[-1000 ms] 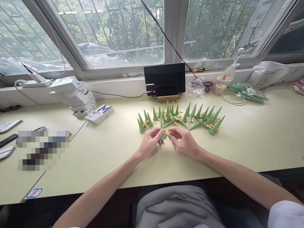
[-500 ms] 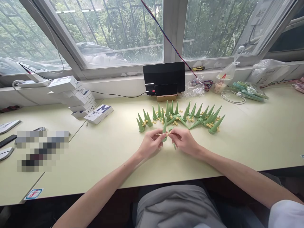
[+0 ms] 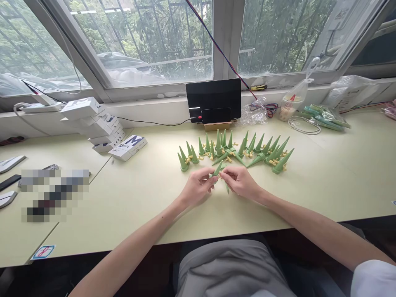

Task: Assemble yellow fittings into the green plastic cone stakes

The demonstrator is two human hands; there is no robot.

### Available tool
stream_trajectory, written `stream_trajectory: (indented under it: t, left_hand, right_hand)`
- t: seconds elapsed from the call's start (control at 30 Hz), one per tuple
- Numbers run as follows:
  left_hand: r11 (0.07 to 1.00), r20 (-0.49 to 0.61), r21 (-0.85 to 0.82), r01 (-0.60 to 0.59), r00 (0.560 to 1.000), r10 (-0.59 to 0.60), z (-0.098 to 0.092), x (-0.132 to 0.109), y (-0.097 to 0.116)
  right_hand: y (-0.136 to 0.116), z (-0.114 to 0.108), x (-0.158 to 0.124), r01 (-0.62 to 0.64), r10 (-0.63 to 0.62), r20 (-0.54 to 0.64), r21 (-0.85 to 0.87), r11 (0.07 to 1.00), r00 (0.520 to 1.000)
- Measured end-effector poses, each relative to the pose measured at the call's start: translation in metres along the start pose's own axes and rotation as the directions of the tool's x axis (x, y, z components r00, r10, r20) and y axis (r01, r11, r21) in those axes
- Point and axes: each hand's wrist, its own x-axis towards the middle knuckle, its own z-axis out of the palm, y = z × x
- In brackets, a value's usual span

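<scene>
My left hand (image 3: pixel 196 187) and my right hand (image 3: pixel 243 182) meet over the pale green table (image 3: pixel 148 194), fingers pinched together. Between them sits a green cone-shaped spike (image 3: pixel 217 169), tilted with its tip up and to the right, and a small yellow part at its base. A second green spike (image 3: pixel 227 188) pokes down from under my right hand's fingers. Just beyond my hands lies a row of several green cone spikes with yellow fittings (image 3: pixel 247 150), some upright, some lying on their sides.
A dark tablet (image 3: pixel 213 99) with a phone (image 3: pixel 215 115) on a wooden stand leans against the window sill. White boxes (image 3: pixel 93 123) are stacked at the left. Bags, a cup (image 3: pixel 287 108) and cables lie at the right. Remotes sit at the far left edge.
The spike between my hands has tipped from upright to leaning right. Both hands have shifted slightly away from me.
</scene>
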Motion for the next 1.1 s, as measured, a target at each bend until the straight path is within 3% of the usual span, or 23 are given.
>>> stream_trajectory:
  t: [0.23,1.1]
  left_hand:
    - [0.998,0.024,0.013,0.064,0.998,-0.064,-0.0007,-0.0015,-0.0011]
    - [0.993,0.064,-0.041,0.109,0.992,-0.106,0.0017,-0.0025,0.0058]
  right_hand:
    - [0.0078,0.0004,-0.0007,0.076,-0.078,-0.012,-0.106,0.991,0.997]
    - [0.0063,0.0009,-0.003,0.115,-0.111,0.032,-0.145,0.983,0.993]
